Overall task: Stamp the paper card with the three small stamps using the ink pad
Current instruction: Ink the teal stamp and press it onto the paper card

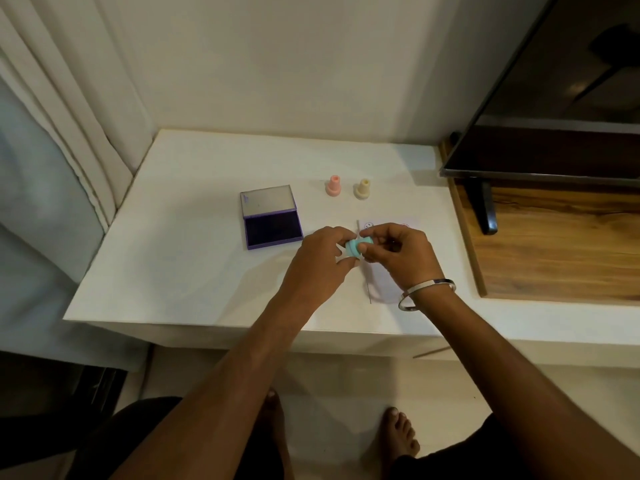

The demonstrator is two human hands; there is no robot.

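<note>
Both hands hold a small teal stamp (356, 247) above the white table (194, 271). My left hand (318, 261) pinches its left end, and my right hand (398, 251) grips its right part with curled fingers. Under my right hand lies the white paper card (381, 289), with two faint stamped marks near its far edge. A pink stamp (334, 185) and a cream stamp (363, 189) stand upright behind the card. The purple ink pad (273, 228) lies open to the left, its lid raised.
A dark TV screen (554, 98) on a stand sits over a wooden shelf (554, 244) at the right. A curtain (69, 116) hangs on the left. The table's front edge is close to my bare feet (398, 431).
</note>
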